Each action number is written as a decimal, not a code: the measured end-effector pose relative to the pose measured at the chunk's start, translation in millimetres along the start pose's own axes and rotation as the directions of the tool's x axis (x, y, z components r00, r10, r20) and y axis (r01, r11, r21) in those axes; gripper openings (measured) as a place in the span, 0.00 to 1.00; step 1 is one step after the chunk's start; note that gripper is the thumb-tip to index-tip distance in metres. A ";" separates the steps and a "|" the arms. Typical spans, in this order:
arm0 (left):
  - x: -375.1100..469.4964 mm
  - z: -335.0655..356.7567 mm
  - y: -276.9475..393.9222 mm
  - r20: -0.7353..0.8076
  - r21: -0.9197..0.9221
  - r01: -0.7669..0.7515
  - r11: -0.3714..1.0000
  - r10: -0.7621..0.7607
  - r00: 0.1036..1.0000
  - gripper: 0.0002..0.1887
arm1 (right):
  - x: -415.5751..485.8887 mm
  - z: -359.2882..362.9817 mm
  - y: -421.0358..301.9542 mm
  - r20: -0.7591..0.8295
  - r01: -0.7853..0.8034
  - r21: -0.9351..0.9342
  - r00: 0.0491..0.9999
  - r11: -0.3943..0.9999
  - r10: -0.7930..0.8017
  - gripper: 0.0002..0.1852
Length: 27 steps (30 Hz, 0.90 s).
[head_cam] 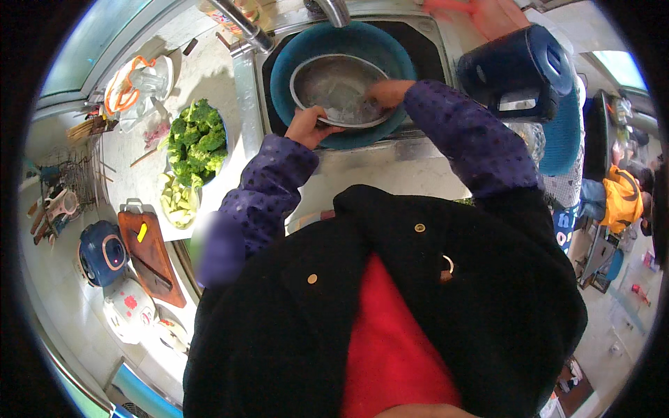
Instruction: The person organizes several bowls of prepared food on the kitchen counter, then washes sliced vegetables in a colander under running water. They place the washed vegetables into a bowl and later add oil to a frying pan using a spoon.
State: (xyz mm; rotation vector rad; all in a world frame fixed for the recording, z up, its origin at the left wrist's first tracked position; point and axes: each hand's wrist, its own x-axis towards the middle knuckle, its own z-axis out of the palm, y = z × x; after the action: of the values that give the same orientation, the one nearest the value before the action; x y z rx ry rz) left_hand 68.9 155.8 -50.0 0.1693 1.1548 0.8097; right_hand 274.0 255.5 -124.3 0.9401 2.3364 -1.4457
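Observation:
A metal bowl point(326, 78) is tilted inside a larger blue plastic basin point(285, 78), which stands in the sink. My left hand point(312, 128) grips the bowl's near rim at the lower left, thumb on top and fingers underneath. Inside the bowl, cloudy wet contents are hard to make out. My right hand point(391, 94) reaches over the bowl's right rim. Motion blurs its fingers, so whether they hold anything is unclear. The faucet spout point(334, 13) hangs above the basin's far edge.
Left of the sink stand a bowl of broccoli florets point(197, 138) and a dish of pale green cut pieces point(177, 201). A knife point(151, 271) lies on a wooden cutting board point(149, 245) beside a blue rice cooker point(103, 253). A dark blue electric kettle point(509, 73) stands right.

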 end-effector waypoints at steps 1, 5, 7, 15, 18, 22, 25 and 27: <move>1.0 3.5 -3.1 0.016 -0.042 0.042 0.998 -0.041 0.999 0.06 | 4.5 -0.2 -1.3 -0.135 -0.126 -0.023 0.983 0.992 0.122 0.19; 5.0 8.3 -2.4 -0.034 -0.008 -0.024 1.000 0.024 0.999 0.05 | 59.9 29.9 -46.1 -0.319 0.211 -0.087 0.920 0.974 -0.228 0.22; 2.5 1.3 1.0 -0.031 -0.004 -0.004 1.000 0.004 0.999 0.05 | 52.4 37.3 -58.0 -0.157 0.439 0.193 0.896 0.877 -0.414 0.22; 3.8 -3.1 -2.1 0.020 0.051 0.000 0.999 -0.001 1.000 0.07 | 19.7 7.8 -36.8 -0.287 0.023 -0.214 0.954 0.976 -0.085 0.24; 2.6 -3.9 3.0 0.105 0.402 -0.275 0.873 0.255 0.961 0.06 | 73.3 37.9 -58.8 -0.248 0.418 -0.025 0.877 0.908 -0.411 0.22; -0.6 -9.6 11.7 -0.078 0.036 -0.118 0.992 0.120 0.990 0.10 | 24.3 23.3 -31.2 0.140 0.273 0.104 0.948 0.956 -0.286 0.21; -4.0 -11.5 11.6 -0.009 0.069 -0.126 0.990 0.127 0.992 0.15 | -31.5 -7.8 -7.5 -0.375 -0.145 -0.654 0.914 0.743 -0.152 0.22; -6.0 -10.8 9.4 0.063 -0.034 -0.085 0.996 0.087 0.994 0.17 | -51.0 -9.4 -7.2 -0.791 -0.167 -0.410 0.555 0.897 -0.258 0.20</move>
State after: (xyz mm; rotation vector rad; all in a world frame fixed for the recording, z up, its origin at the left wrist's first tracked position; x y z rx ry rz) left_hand 54.1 155.7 -45.3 0.2194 1.0793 0.8920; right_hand 309.7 241.2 -88.7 1.6803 3.1384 -0.3406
